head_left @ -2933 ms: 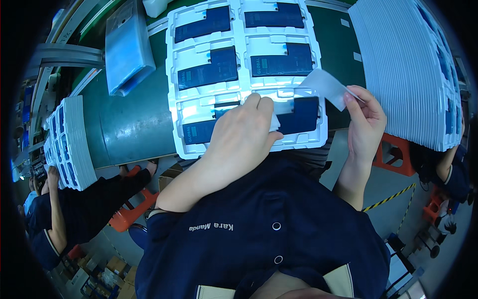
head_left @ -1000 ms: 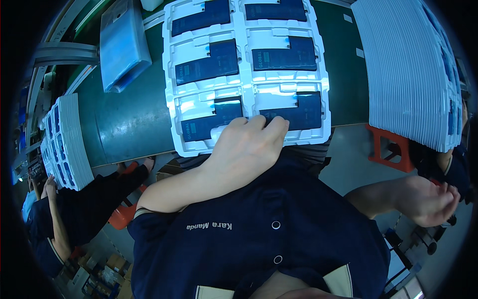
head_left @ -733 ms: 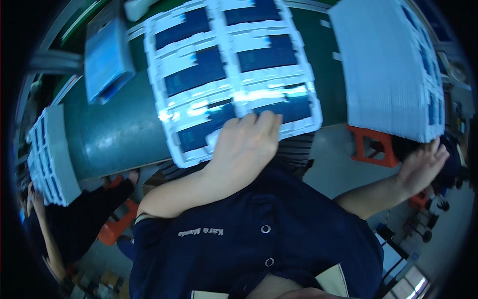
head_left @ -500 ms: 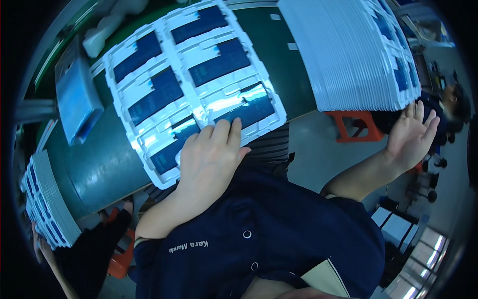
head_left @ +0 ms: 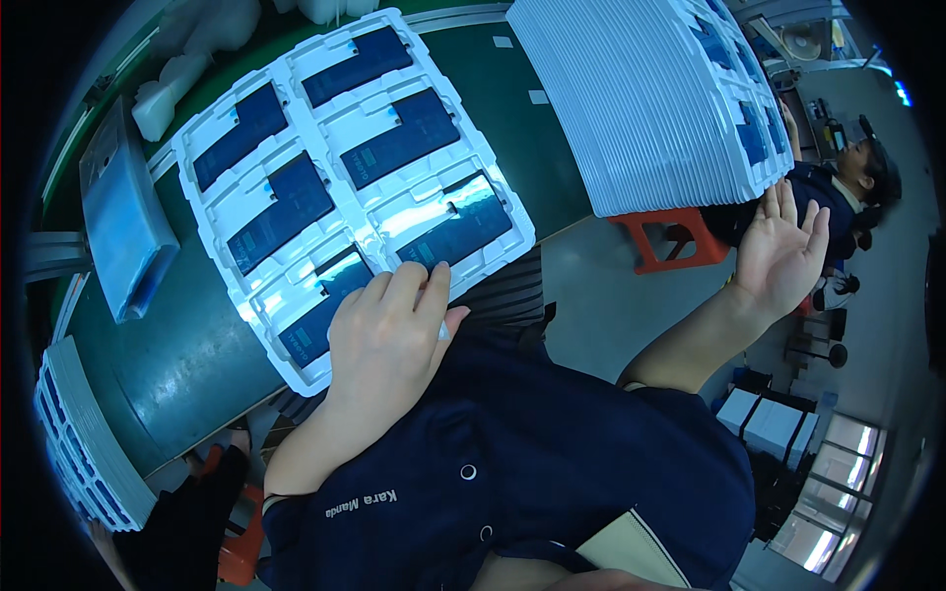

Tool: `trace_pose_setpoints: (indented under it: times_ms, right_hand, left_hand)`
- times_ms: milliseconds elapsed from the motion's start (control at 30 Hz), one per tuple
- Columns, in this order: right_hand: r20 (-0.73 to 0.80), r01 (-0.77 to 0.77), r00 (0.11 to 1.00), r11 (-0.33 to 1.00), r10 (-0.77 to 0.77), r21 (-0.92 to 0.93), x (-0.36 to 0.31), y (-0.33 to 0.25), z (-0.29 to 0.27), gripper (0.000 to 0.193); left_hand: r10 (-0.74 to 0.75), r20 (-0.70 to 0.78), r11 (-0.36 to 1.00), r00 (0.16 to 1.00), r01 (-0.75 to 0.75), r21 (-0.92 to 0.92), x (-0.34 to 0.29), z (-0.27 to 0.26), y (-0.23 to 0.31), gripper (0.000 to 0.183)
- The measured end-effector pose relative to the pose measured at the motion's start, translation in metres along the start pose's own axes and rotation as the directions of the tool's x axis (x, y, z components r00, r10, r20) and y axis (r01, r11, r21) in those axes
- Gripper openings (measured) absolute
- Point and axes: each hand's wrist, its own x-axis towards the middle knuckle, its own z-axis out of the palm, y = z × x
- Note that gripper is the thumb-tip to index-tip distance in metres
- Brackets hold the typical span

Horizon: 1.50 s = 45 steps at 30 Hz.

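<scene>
A white moulded plastic tray (head_left: pixel 332 115) lies tilted on the table in front of me. Several flat, dark, notched packs (head_left: pixel 399 138), like phone batteries, sit in its compartments. My left hand (head_left: pixel 386 330) is closed over the tray's near edge, fingers bent on top and thumb out to the right; its palm side is hidden. Partly behind that hand lies one dark pack at the near left. My right hand (head_left: pixel 781 258) is open, palm up and fingers stretched, its fingertips at the near right corner of a tall stack of white trays (head_left: pixel 631 128).
Another tray stack (head_left: pixel 99 433) stands at the table's left end. A clear bluish plastic box (head_left: pixel 128 236) rests on the green table (head_left: pixel 187 364). Orange stools (head_left: pixel 675 241) stand below the table edge. One person (head_left: pixel 847 187) is beyond the right stack, another (head_left: pixel 187 522) at lower left.
The whole view has shifted, so tray, stacks and hands appear further left and a little lower. My left hand stays at the tray's near edge, my right hand at the stack's corner.
</scene>
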Motion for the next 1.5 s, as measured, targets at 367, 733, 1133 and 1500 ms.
trace_pose_setpoints:
  times_ms: [367, 733, 1133, 1500]
  right_hand:
    - [-0.090, 0.043, 0.996, 0.933, -0.011, 0.358, 0.013, -0.017, -0.027, 0.083]
    - [0.245, -0.516, 0.846, 0.606, 0.474, 0.605, 0.139, -0.016, -0.086, 0.038]
    - [0.480, -0.535, 0.812, 0.752, 0.332, 0.386, 0.057, -0.043, -0.031, 0.028]
    - [0.749, -0.792, 0.533, 0.543, 0.394, 0.279, -0.138, 0.066, 0.058, 0.063]
  left_hand:
    - [0.000, 0.008, 1.000, 1.000, 0.000, -0.018, -0.003, 0.000, -0.005, 0.042]
    - [0.035, -0.015, 0.997, 0.999, -0.036, -0.070, -0.004, -0.003, -0.004, 0.040]
    - [-0.142, -0.003, 0.870, 0.990, 0.124, -0.477, -0.016, -0.050, -0.007, 0.031]
    - [-0.484, -0.222, 0.658, 0.846, 0.185, -0.730, -0.066, -0.083, -0.019, 0.071]
